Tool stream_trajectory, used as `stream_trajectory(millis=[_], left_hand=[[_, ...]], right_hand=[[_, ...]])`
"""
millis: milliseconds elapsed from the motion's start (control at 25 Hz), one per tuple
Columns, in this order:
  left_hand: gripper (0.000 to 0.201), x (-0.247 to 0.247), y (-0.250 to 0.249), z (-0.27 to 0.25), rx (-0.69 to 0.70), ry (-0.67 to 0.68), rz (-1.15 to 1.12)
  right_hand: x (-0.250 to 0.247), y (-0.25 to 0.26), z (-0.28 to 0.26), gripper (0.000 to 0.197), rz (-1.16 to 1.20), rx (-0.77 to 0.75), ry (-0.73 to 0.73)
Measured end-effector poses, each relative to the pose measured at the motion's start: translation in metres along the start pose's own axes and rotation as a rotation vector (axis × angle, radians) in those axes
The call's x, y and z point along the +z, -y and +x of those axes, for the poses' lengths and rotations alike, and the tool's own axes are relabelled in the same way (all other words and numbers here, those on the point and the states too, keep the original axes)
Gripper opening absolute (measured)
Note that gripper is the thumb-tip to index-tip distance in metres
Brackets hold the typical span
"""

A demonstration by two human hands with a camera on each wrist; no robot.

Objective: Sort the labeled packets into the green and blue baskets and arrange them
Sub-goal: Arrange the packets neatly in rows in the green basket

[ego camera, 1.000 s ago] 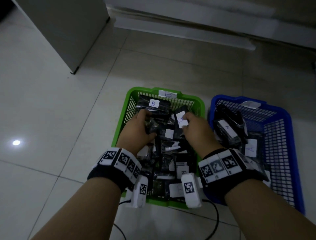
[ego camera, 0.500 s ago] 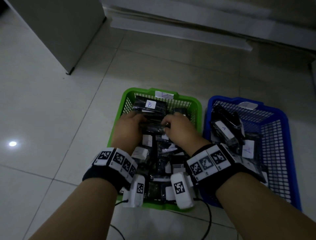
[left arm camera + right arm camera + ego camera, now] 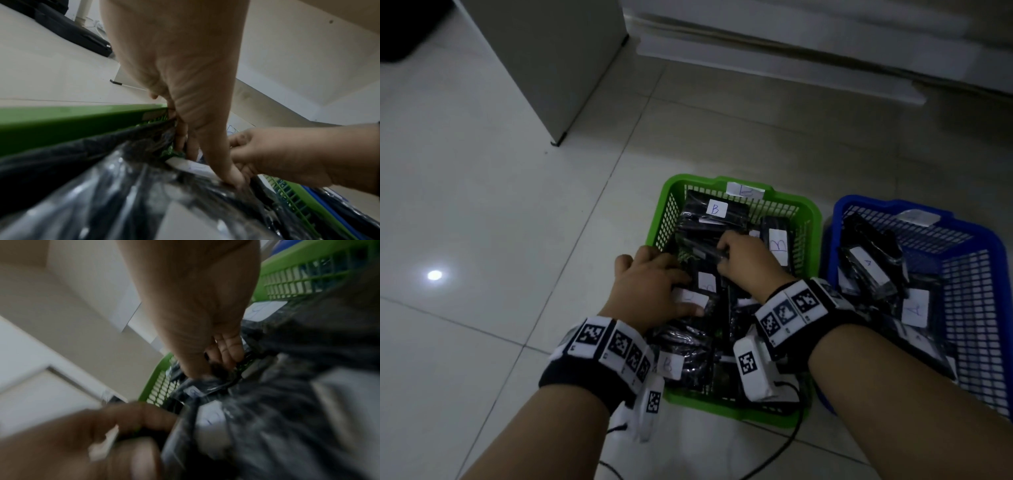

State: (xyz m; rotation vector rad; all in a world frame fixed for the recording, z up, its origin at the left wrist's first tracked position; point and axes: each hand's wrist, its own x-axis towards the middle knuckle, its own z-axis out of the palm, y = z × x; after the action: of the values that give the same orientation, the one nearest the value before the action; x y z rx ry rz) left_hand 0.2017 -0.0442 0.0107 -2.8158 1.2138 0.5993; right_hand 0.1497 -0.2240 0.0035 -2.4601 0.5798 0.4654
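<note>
The green basket [image 3: 664, 205] is full of black plastic packets with white "B" labels [image 3: 716, 208]. The blue basket [image 3: 989, 240] to its right holds packets with "A" labels [image 3: 868, 265]. My left hand [image 3: 674, 284] sits at the green basket's left wall. Its fingers are tucked down beside the packets and its thumb lies across a white label, gripping a packet [image 3: 144, 162]. My right hand [image 3: 726, 253] is in the middle of the green basket, fingers curled round a black packet [image 3: 205, 382]. The packets under both hands are hidden.
The baskets stand side by side on a pale tiled floor. A grey cabinet [image 3: 544, 68] stands at the back left and a white ledge [image 3: 791, 65] runs along the back wall. Black cables [image 3: 784, 448] trail on the floor in front of the green basket.
My left hand has drawn back from the far packets to the basket's left wall. My right hand has shifted from the right side to the middle and now grips another packet.
</note>
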Motion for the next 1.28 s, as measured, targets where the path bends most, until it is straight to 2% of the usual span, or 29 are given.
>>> stream_trajectory(millis=[120, 240, 280, 360, 400, 480, 520, 600, 680, 800, 920, 1000, 1080, 1160, 1280], left_hand=[[0.074, 0.002, 0.001, -0.002, 0.021, 0.016, -0.041], [0.069, 0.002, -0.002, -0.002, 0.016, -0.011, -0.111], [0.066, 0.002, -0.003, -0.003, 0.017, -0.012, -0.132], [0.058, 0.002, -0.004, -0.004, 0.025, 0.007, -0.182], [0.054, 0.001, -0.003, -0.004, 0.029, 0.026, -0.209], [0.046, 0.000, 0.001, -0.005, 0.045, 0.052, -0.248], [0.041, -0.001, 0.004, -0.005, 0.054, 0.046, -0.256], [0.027, -0.001, 0.009, -0.005, 0.062, -0.022, -0.304], [0.013, -0.001, 0.014, -0.007, 0.068, -0.091, -0.414], [0.010, -0.001, 0.016, -0.008, 0.103, -0.078, -0.487], [0.022, 0.002, 0.021, -0.005, 0.169, -0.011, -0.544], [0.023, 0.004, 0.025, -0.005, 0.204, -0.014, -0.567], [0.023, 0.007, 0.026, -0.005, 0.212, -0.042, -0.564], [0.025, 0.008, 0.026, -0.006, 0.219, -0.081, -0.551], [0.026, 0.009, 0.027, -0.006, 0.223, -0.085, -0.525]], right_hand=[[-0.009, 0.000, 0.005, 0.031, 0.066, 0.071, 0.025], [-0.005, 0.002, 0.012, 0.033, 0.079, 0.099, 0.082], [-0.002, 0.002, 0.014, 0.035, 0.117, 0.133, 0.053], [0.004, 0.000, 0.018, 0.034, 0.144, 0.200, -0.101], [0.005, -0.001, 0.017, 0.030, 0.105, 0.203, -0.180], [0.008, 0.001, 0.013, 0.020, 0.035, 0.159, -0.219], [0.009, 0.004, 0.008, 0.021, 0.031, 0.127, -0.178], [0.013, 0.011, -0.001, 0.041, -0.051, 0.083, -0.041], [0.020, 0.015, -0.004, 0.063, -0.178, 0.098, 0.073], [0.024, 0.014, -0.004, 0.073, -0.125, 0.163, 0.130], [0.025, 0.014, -0.010, 0.067, 0.147, 0.156, 0.129], [0.025, 0.016, -0.015, 0.062, 0.291, 0.121, 0.121], [0.020, 0.018, -0.014, 0.048, 0.370, 0.063, 0.087], [0.010, 0.018, -0.010, 0.038, 0.377, -0.003, -0.010], [0.001, 0.014, 0.002, 0.038, 0.200, -0.033, -0.163]])
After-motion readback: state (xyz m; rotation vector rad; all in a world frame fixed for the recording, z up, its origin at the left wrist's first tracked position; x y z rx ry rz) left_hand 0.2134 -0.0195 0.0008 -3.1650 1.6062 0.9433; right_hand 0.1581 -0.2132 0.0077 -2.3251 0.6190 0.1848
